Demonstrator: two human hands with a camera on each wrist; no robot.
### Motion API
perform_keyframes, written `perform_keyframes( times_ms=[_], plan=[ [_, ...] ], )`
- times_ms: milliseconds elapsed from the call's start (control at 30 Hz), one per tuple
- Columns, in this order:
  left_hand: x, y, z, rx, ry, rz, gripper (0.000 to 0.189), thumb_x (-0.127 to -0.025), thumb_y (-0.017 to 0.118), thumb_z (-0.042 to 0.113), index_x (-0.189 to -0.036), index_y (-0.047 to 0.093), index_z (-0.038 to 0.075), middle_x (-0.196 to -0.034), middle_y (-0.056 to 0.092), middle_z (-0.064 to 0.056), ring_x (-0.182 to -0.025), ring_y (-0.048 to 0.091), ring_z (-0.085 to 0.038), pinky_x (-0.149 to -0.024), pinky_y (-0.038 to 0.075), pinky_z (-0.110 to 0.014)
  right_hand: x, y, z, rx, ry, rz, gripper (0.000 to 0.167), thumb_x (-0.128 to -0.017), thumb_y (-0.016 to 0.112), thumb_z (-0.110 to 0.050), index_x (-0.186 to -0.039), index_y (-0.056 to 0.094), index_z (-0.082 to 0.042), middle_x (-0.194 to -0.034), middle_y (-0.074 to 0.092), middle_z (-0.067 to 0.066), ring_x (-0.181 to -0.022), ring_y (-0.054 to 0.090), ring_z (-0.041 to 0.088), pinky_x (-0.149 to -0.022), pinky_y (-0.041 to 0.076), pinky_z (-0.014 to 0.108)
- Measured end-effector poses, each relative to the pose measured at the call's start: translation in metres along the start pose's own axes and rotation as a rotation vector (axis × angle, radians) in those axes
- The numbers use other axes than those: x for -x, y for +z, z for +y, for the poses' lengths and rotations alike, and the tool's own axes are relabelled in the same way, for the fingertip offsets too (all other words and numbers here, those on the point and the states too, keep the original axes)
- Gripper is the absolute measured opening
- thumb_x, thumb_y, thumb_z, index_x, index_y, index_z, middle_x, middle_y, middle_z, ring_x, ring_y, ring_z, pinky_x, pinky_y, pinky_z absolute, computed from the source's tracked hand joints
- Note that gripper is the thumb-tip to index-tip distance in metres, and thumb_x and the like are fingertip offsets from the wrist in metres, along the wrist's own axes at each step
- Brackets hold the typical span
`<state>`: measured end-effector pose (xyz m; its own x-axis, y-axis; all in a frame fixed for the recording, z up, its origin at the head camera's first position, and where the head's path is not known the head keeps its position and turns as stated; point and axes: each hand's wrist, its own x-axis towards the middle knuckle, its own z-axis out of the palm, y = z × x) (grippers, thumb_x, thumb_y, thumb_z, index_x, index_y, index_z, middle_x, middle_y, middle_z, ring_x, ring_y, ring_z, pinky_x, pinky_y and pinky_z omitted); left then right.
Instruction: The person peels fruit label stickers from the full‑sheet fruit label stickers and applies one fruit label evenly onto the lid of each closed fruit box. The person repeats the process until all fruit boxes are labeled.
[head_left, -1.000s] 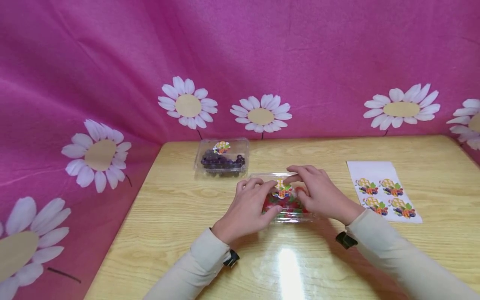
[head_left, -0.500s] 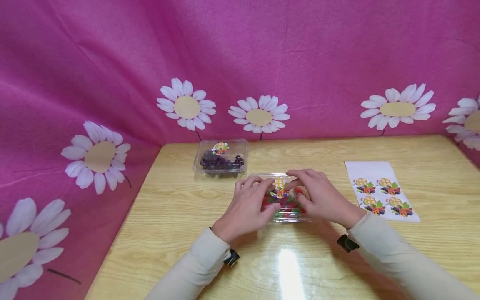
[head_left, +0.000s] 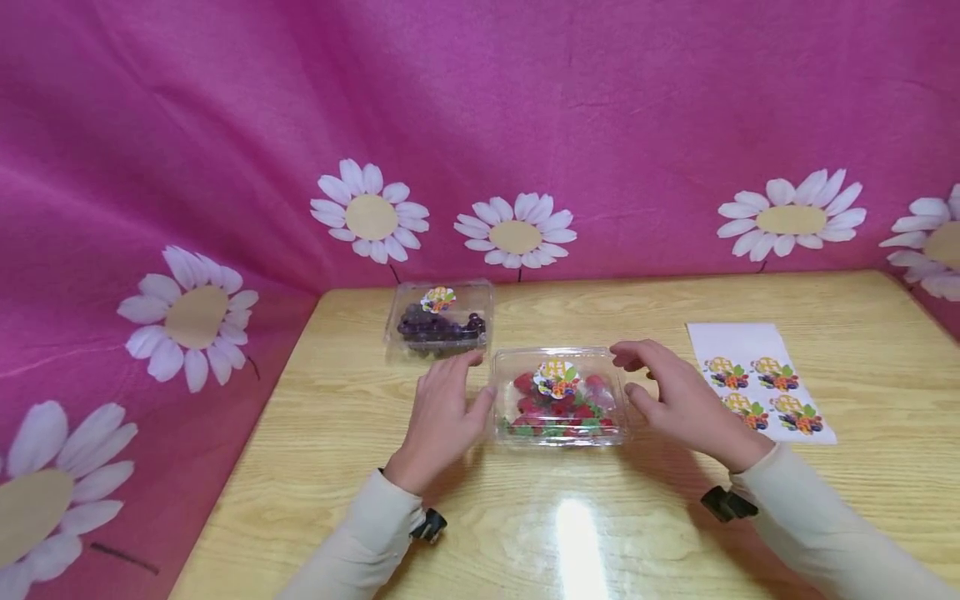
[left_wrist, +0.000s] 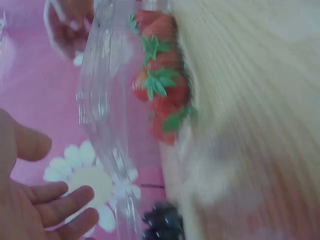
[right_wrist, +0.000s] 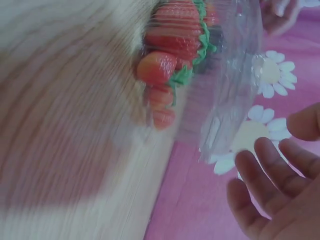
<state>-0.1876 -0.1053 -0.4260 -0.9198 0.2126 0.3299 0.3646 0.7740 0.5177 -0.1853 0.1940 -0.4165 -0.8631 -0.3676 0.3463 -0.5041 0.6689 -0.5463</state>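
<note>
A clear plastic clamshell box [head_left: 558,429] of strawberries [head_left: 577,410] sits closed on the table, a round fruit sticker [head_left: 557,378] on its lid. To its left is my left hand [head_left: 447,417], fingers loosely bent and holding nothing. My right hand [head_left: 678,404] hovers by the box's right side, also holding nothing. In the left wrist view the strawberries [left_wrist: 162,82] show through the box wall, with the left hand's fingers [left_wrist: 75,205] apart from it. The right wrist view has the right hand's fingers [right_wrist: 260,175] spread beside the box [right_wrist: 225,90].
A second clear box [head_left: 480,300] with dark grapes [head_left: 442,325] and a similar sticker stands at the back left. A white sheet [head_left: 738,337] with several fruit stickers lies to the right. A pink flowered cloth [head_left: 615,125] hangs behind the wooden table [head_left: 337,400].
Both hands have come off the lid and moved apart, the left hand leftward, the right hand rightward. The strawberry box and its sticker are now uncovered.
</note>
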Motion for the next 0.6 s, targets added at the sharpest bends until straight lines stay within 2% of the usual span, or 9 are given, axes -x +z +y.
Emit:
perform_keyframes(
  times_ms=[67, 167, 267, 400, 600],
  plan=[
    [0.002, -0.006, -0.006, 0.046, -0.085, 0.013, 0.042, -0.095, 0.061, 0.027, -0.131, 0.057, 0.006, -0.125, 0.067, -0.009, -0.114, 0.061, -0.029, -0.095, 0.046, -0.047, 0.005, -0.005, 0.000, -0.011, 0.019, -0.005, 0.044, -0.090, 0.058, 0.003, -0.133, 0.052, -0.003, -0.118, 0.064, 0.013, -0.104, 0.065, 0.030, -0.084, 0.053, 0.049],
    [0.004, -0.015, -0.015, 0.149, -0.208, -0.002, 0.037, -0.097, 0.059, 0.025, -0.129, 0.058, 0.007, -0.120, 0.069, -0.008, -0.102, 0.064, -0.025, -0.084, 0.050, -0.040, 0.011, -0.012, 0.002, -0.002, 0.030, 0.011, 0.042, -0.091, 0.060, 0.001, -0.133, 0.053, -0.004, -0.116, 0.066, 0.012, -0.098, 0.068, 0.027, -0.080, 0.055, 0.041],
    [0.006, -0.019, -0.023, 0.212, -0.289, -0.014, 0.035, -0.098, 0.057, 0.024, -0.129, 0.058, 0.008, -0.119, 0.069, -0.007, -0.099, 0.065, -0.022, -0.078, 0.050, -0.035, 0.016, -0.017, 0.003, -0.001, 0.047, 0.027, 0.041, -0.092, 0.061, -0.001, -0.132, 0.054, -0.004, -0.113, 0.067, 0.010, -0.095, 0.068, 0.025, -0.076, 0.055, 0.030],
    [0.007, -0.017, -0.030, 0.211, -0.319, 0.007, 0.035, -0.098, 0.056, 0.023, -0.128, 0.059, 0.007, -0.115, 0.070, -0.007, -0.098, 0.065, -0.022, -0.077, 0.050, -0.033, 0.020, -0.021, 0.004, -0.029, 0.095, 0.018, 0.039, -0.094, 0.062, -0.005, -0.132, 0.054, -0.004, -0.112, 0.067, 0.010, -0.094, 0.066, 0.022, -0.074, 0.053, 0.023],
    [0.003, -0.006, -0.030, 0.237, -0.338, 0.008, 0.030, -0.096, 0.057, 0.022, -0.121, 0.063, 0.006, -0.108, 0.071, -0.009, -0.092, 0.066, -0.022, -0.079, 0.051, -0.034, 0.024, -0.018, 0.010, -0.062, 0.175, -0.009, 0.036, -0.096, 0.061, -0.008, -0.131, 0.054, -0.002, -0.110, 0.067, 0.013, -0.092, 0.066, 0.015, -0.073, 0.052, 0.022]
  ],
)
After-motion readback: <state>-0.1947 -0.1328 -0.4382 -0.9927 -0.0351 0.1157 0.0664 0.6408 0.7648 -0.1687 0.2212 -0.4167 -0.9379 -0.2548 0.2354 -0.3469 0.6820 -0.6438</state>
